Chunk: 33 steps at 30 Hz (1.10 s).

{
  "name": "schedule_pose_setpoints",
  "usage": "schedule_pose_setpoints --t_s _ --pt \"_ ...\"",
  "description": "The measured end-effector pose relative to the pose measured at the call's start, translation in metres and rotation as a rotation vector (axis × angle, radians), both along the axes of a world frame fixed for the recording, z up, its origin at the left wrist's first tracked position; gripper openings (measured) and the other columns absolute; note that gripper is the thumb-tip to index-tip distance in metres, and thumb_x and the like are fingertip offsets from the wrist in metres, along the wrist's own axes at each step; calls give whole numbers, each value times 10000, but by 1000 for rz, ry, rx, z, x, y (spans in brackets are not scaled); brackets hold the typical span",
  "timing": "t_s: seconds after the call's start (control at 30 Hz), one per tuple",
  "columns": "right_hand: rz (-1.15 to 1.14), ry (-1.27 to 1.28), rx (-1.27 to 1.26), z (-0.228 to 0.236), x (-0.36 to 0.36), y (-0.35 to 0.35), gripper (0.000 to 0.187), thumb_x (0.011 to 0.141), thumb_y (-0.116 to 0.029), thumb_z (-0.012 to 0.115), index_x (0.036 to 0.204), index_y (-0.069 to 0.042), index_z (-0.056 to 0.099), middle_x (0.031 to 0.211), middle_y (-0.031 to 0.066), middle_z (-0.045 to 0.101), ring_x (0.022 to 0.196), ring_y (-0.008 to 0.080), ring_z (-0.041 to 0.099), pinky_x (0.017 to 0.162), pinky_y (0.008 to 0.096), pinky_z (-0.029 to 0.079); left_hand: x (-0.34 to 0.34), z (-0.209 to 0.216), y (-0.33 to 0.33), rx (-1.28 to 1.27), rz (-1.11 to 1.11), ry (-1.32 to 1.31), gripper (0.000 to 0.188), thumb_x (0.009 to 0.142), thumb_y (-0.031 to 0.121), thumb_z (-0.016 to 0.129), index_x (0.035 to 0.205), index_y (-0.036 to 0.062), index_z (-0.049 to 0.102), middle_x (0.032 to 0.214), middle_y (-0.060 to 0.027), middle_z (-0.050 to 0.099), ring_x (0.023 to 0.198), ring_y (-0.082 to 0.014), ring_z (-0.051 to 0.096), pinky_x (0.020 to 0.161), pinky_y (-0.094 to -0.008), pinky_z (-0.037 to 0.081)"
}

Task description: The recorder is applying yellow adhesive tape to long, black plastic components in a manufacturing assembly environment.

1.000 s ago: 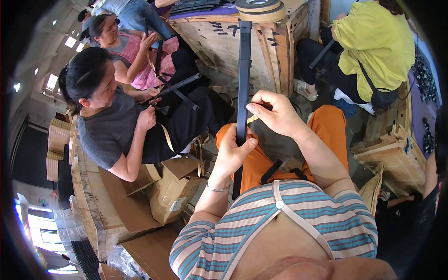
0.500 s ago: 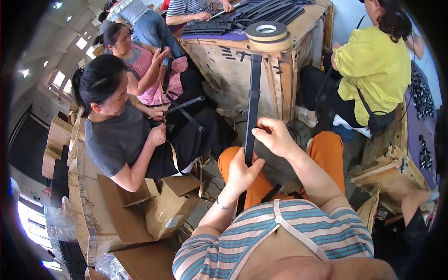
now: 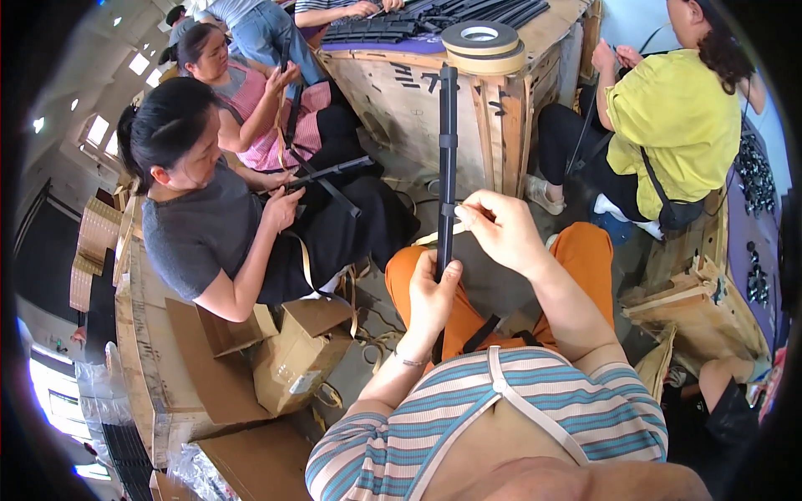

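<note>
While an opened carton (image 3: 305,367) and a co-worker's dark skirt (image 3: 380,221) crowd the left, the left hand (image 3: 433,301) wraps its fingers round the near end of a black bar (image 3: 448,171), pointed toward a wooden crate (image 3: 401,125). A second band (image 3: 449,210) now shows, unseen half a second ago, so the banding looks further along. There the right hand (image 3: 505,230) pinches thumb to forefinger, whether on the pale strip (image 3: 425,240) I cannot tell; elbow room lies rightward, short of the yellow-shirted co-worker (image 3: 668,125).
</note>
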State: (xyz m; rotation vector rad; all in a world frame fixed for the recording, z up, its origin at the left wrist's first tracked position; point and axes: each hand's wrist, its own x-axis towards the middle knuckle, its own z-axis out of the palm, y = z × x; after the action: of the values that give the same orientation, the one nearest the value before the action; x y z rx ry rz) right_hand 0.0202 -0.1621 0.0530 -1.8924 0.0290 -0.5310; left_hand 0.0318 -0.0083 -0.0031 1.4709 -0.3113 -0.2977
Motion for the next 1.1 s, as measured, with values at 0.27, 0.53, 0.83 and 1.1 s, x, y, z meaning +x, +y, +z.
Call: schedule_pose_setpoints --t_s 0.27,0.53,0.83,1.1 --pt "36 8 16 8 -18 -5 118 845 -96 583 780 2 572 601 -16 510 541 20 413 474 193 344 6 14 19 -237 -327 252 166 899 212 512 882 47 524 618 40 425 475 -43 329 453 -180 263" --pt "67 19 107 -1 -26 -19 147 832 -121 609 753 -1 576 552 9 513 492 26 427 443 207 344 2 29 32 -365 -490 421 218 913 259 473 918 44 508 601 -4 424 457 -55 314 415 -182 246" --pt "109 48 148 3 -31 -17 166 852 -122 589 733 -14 547 620 -15 538 549 20 455 478 178 371 -1 28 32 -314 -450 390 295 916 300 451 907 21 547 656 -21 497 534 -89 449 478 -185 356" --pt "-21 71 7 1 -37 -18 170 820 -122 621 720 2 560 563 30 526 495 52 439 449 218 352 1 23 30 -195 -312 333 378 869 365 514 862 -11 557 625 -51 503 493 -115 446 453 -229 348"
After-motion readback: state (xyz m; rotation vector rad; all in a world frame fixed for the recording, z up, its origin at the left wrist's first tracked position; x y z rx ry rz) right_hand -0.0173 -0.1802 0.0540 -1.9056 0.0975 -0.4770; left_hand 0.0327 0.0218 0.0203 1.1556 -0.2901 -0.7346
